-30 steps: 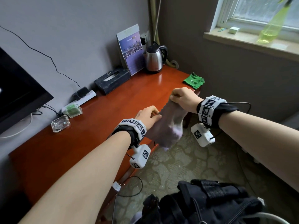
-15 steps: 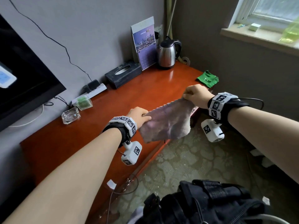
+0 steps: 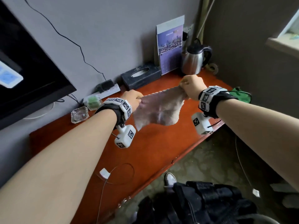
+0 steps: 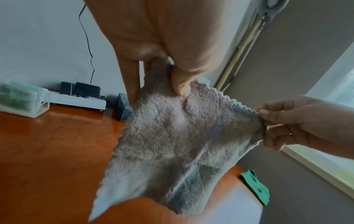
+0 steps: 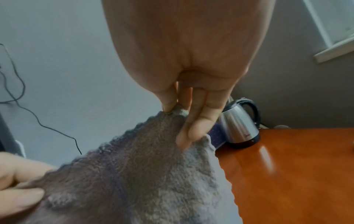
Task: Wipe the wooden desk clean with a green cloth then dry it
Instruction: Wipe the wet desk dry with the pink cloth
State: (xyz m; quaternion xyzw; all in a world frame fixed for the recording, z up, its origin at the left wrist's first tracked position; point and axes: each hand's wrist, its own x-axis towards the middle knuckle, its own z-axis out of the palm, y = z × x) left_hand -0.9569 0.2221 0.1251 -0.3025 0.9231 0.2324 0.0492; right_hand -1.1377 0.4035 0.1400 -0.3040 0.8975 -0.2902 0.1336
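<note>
A pale purple-grey cloth (image 3: pixel 159 109) hangs spread in the air above the reddish wooden desk (image 3: pixel 155 147). My left hand (image 3: pixel 132 98) pinches its left top corner, and my right hand (image 3: pixel 191 85) pinches the right top corner. The left wrist view shows the cloth (image 4: pixel 172 144) stretched between thumb and fingers, with the right hand (image 4: pixel 298 122) at its far corner. In the right wrist view the cloth (image 5: pixel 143 174) hangs from my fingertips. The green cloth (image 3: pixel 239 96) lies folded at the desk's far right corner, partly behind my right wrist.
Along the wall stand a steel kettle (image 3: pixel 194 60), a calendar card (image 3: pixel 169 46), a black tissue box (image 3: pixel 140 76), a power strip (image 3: pixel 106 91), a clear box (image 3: pixel 93 102) and a glass ashtray (image 3: pixel 80 114). A television (image 3: pixel 24 70) is at left. A black bag (image 3: pixel 202 204) lies below.
Both hands have carried the purple-grey cloth up and forward from beside the desk edge to above the desk, pulling it out wider between them. The camera has moved closer.
</note>
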